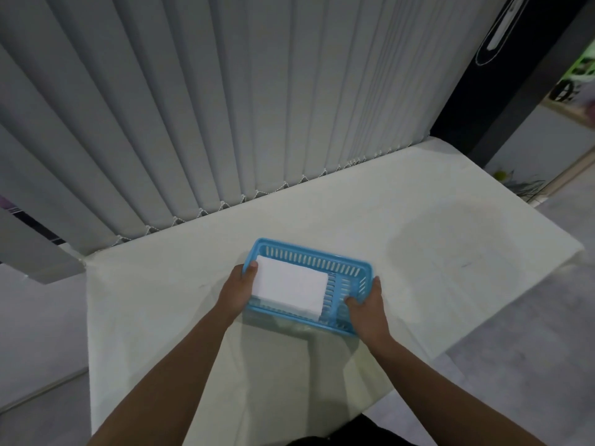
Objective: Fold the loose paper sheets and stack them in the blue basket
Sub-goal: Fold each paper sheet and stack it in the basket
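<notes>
A blue slotted plastic basket (pixel 322 259) sits in the middle of the white table. A stack of folded white paper sheets (pixel 289 286) lies inside it, filling the left part. My left hand (pixel 238 289) grips the basket's left end, thumb over the rim and touching the paper's edge. My right hand (pixel 367 309) grips the basket's right front corner, thumb inside the basket and fingers around the outer wall. No loose sheets are visible on the table.
The white table (pixel 418 220) stretches right and toward me, with edges at left, right and front. Grey vertical blinds (pixel 209 107) hang right behind the table's far edge. Grey floor lies on both sides, and a dark post (pixel 515 91) stands at the back right.
</notes>
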`<state>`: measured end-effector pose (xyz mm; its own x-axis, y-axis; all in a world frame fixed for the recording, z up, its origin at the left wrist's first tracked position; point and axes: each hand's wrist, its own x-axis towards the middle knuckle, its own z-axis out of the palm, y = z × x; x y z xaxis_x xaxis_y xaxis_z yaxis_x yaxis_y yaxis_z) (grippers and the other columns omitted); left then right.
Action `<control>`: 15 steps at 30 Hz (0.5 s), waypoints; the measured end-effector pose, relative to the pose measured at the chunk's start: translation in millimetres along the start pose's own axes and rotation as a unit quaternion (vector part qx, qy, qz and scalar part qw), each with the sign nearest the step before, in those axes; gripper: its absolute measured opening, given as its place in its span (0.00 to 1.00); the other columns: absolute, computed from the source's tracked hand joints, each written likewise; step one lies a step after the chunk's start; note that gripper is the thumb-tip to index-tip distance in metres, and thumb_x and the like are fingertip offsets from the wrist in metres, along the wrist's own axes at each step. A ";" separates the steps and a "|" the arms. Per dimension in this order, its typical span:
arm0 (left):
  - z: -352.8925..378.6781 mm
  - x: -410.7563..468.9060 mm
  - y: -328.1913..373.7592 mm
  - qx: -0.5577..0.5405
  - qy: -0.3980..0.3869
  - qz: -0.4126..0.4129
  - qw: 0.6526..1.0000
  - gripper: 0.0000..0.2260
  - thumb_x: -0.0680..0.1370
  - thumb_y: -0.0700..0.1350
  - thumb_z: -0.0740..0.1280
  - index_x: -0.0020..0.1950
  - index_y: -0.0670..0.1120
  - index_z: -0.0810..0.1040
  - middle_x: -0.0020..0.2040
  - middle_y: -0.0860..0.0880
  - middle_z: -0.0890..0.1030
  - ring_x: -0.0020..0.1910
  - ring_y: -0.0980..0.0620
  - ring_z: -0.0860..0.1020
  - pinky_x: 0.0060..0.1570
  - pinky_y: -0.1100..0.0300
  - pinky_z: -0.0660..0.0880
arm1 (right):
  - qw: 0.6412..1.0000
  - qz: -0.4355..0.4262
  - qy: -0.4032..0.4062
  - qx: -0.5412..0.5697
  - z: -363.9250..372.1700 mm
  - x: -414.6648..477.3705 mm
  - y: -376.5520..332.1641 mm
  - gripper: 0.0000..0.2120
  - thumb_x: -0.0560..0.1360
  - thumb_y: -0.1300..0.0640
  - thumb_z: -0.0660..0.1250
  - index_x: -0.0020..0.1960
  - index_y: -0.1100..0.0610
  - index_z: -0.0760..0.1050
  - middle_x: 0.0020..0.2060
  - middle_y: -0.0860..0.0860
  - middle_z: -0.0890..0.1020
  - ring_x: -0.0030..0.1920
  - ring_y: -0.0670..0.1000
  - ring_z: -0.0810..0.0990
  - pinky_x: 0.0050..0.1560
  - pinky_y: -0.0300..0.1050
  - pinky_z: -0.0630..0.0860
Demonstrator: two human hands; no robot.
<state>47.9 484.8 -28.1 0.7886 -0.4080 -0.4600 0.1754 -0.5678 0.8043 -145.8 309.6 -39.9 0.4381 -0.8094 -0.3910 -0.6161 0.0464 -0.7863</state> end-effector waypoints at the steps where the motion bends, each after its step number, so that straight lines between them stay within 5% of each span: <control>1: 1.1 -0.2 -0.4 -0.006 0.004 0.002 1.000 0.18 0.80 0.59 0.56 0.61 0.48 0.71 0.52 0.48 0.78 0.50 0.49 0.77 0.53 0.52 0.74 | 1.000 -0.003 0.002 0.017 0.2 -0.1 0.6 0.35 0.69 0.53 0.66 0.73 0.54 0.56 0.64 0.54 0.75 0.60 0.55 0.78 0.59 0.59 0.76; 7: 7.2 -1.9 3.8 -0.031 0.006 -0.007 0.999 0.16 0.77 0.59 0.63 0.60 0.51 0.70 0.52 0.49 0.79 0.50 0.49 0.79 0.51 0.54 0.76 | 0.998 -0.044 -0.005 0.050 -9.2 9.5 -5.4 0.18 0.74 0.66 0.65 0.60 0.54 0.65 0.46 0.48 0.80 0.42 0.45 0.82 0.34 0.35 0.75; 11: 20.3 6.6 22.1 -0.050 0.024 0.014 0.998 0.15 0.75 0.58 0.66 0.57 0.53 0.72 0.54 0.48 0.80 0.53 0.48 0.79 0.54 0.52 0.76 | 0.996 -0.070 -0.013 0.061 -23.6 38.1 -13.0 0.18 0.74 0.66 0.66 0.61 0.56 0.66 0.48 0.51 0.81 0.46 0.51 0.83 0.38 0.39 0.77; 15: 44.4 14.4 52.2 -0.053 0.017 0.030 0.998 0.27 0.72 0.63 0.65 0.69 0.57 0.67 0.64 0.55 0.76 0.60 0.49 0.77 0.63 0.48 0.73 | 0.992 -0.105 -0.030 0.063 -51.2 77.6 -22.1 0.29 0.73 0.66 0.67 0.71 0.55 0.62 0.52 0.51 0.80 0.47 0.47 0.81 0.42 0.38 0.77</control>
<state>42.2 417.5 -9.4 0.8189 -0.4134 -0.3982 0.1874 -0.4631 0.8663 -131.7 215.8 -28.4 0.5882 -0.7734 -0.2363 -0.4212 -0.0436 -0.9059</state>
